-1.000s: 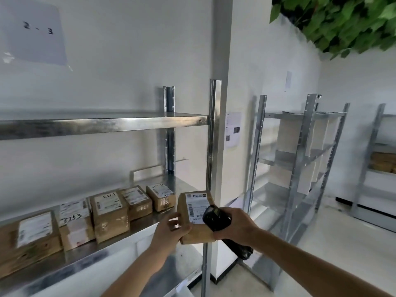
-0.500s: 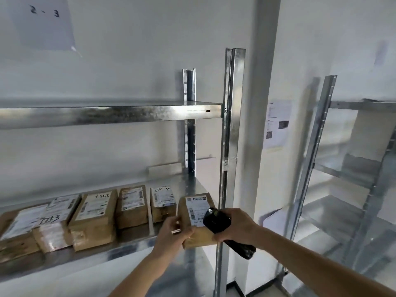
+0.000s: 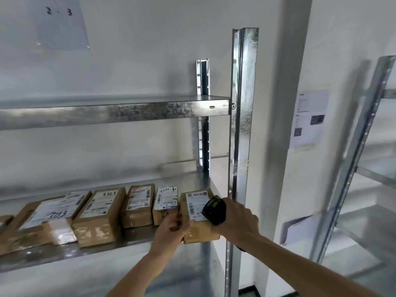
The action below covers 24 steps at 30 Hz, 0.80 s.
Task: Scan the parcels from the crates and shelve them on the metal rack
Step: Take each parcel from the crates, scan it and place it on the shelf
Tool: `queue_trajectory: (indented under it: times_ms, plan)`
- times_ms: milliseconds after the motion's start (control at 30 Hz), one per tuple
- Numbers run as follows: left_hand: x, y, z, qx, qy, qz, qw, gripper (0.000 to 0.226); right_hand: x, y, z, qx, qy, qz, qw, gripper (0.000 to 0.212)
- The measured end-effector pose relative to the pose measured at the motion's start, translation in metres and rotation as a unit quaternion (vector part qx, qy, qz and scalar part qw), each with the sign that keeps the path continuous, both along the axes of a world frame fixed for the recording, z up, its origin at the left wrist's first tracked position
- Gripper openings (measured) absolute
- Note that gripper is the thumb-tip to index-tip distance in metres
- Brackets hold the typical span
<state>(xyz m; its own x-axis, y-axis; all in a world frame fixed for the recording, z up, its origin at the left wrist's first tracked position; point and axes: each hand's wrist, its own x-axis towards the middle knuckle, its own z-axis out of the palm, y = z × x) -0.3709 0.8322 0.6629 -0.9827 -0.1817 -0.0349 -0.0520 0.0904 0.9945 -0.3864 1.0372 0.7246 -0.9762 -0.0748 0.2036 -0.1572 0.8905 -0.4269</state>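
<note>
A small brown cardboard parcel (image 3: 197, 213) with a white label stands at the right end of the metal rack's (image 3: 115, 112) lower shelf, its front overhanging the shelf edge. My left hand (image 3: 173, 230) grips its left front corner. My right hand (image 3: 237, 224) holds a black handheld scanner (image 3: 214, 210) against the parcel's right side, over the label. To the left, several other labelled brown parcels (image 3: 139, 207) lie in a row on the same shelf.
The rack's front upright post (image 3: 242, 129) rises just right of my hands. The upper shelf holds nothing visible. A paper sheet marked "2 - 3" (image 3: 60, 20) hangs on the wall. Another metal rack (image 3: 360, 159) stands at the right, with a printed notice (image 3: 308, 118) on the wall.
The view has moved closer to the rack. Both hands have carried the parcel forward and set it on the lower shelf at the end of the row.
</note>
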Motion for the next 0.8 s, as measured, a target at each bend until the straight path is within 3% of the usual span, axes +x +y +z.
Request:
queue_trajectory:
  times_ms: [267,800]
  plan:
    - [-0.006,0.005,0.002,-0.017,0.004,0.010,1.000,0.054,0.003,-0.013,-0.005,-0.015,0.061,-0.005,0.998,0.068]
    - [-0.028,0.009,0.002,-0.043,0.010,0.068,0.997,0.029,-0.009,-0.019,-0.012,-0.137,-0.023,-0.010,0.990,0.057]
